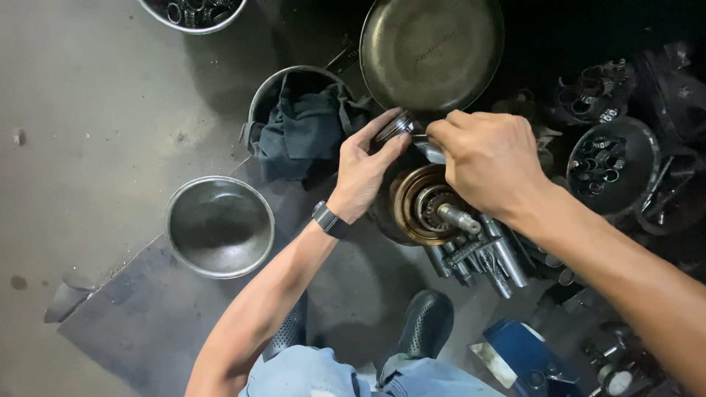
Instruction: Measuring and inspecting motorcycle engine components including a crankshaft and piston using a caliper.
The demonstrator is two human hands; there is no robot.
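Left hand [362, 173] pinches a small ribbed silver metal ring [392, 126] between thumb and fingertips. Right hand [491, 163] is closed around a short shiny steel piece [429, 148] right beside that ring; the two parts look to be touching, but the fingers hide the joint, so I can't tell whether they're mated.

Just below the grip: a round brass-coloured hub with a steel shaft sticking out of its centre [426, 206], sitting open with its inner gear exposed. My read: mid-way. Hub is stripped down, ring not seated on it.

Under the right wrist: a bundle of grey steel sockets and rods [482, 257]. Behind the grip: a wide dark steel pan [430, 51], empty. Left of the left hand: a metal pot stuffed with a dark blue rag [305, 125]. Further left and down: an empty round steel bowl [219, 226]. Right of the right forearm: a dark bowl of small rings and bearings [610, 165], so plenty of loose parts are unfitted.
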